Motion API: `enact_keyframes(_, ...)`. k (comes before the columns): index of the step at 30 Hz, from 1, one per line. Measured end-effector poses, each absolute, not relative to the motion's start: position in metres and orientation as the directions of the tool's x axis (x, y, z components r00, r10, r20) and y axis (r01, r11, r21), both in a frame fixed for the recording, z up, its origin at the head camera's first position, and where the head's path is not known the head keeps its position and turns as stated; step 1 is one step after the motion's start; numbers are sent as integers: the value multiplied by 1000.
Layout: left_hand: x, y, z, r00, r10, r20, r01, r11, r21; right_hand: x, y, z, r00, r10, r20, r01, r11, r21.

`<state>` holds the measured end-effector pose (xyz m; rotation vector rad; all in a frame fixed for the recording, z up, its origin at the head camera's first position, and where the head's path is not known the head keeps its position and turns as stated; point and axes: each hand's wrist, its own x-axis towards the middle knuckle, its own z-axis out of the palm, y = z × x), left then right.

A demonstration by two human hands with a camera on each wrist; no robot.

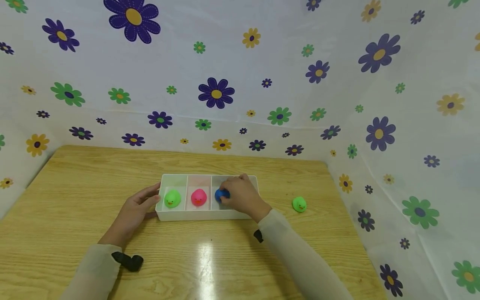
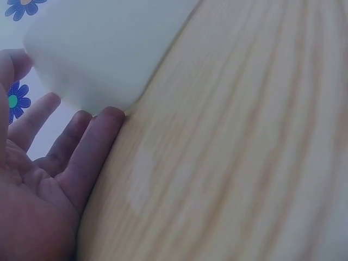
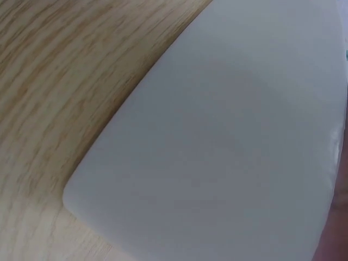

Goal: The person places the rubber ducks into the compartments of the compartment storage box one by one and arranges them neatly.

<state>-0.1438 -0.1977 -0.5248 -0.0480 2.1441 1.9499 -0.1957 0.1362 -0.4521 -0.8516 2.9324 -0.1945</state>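
Note:
A white tray [image 1: 202, 215] with three compartments lies on the wooden table. A green rubber duck [image 1: 173, 199] sits in its left compartment and a pink rubber duck [image 1: 198, 198] in the middle one. In the right compartment my right hand [image 1: 241, 196] pinches a blue rubber duck [image 1: 219, 196], which the fingers partly cover. At the tray's left end, my left hand [image 1: 136, 210] touches the wall with fairly straight fingers. The left wrist view shows those fingertips [image 2: 113, 112] against the tray's corner. The right wrist view is mostly filled by the tray's outer wall [image 3: 217, 136].
Another green rubber duck [image 1: 299, 204] stands on the table [image 1: 180, 262], right of the tray. A white flower-patterned cloth [image 1: 240, 58] hangs behind the table and along its right and left sides.

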Motion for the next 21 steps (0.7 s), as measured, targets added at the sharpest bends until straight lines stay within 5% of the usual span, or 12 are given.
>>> enact_keyframes(21,-143,-197,-525,-972,129,-197,-181,131,975,-196,131,-441,-823,-550,-143,-541,835,-99)
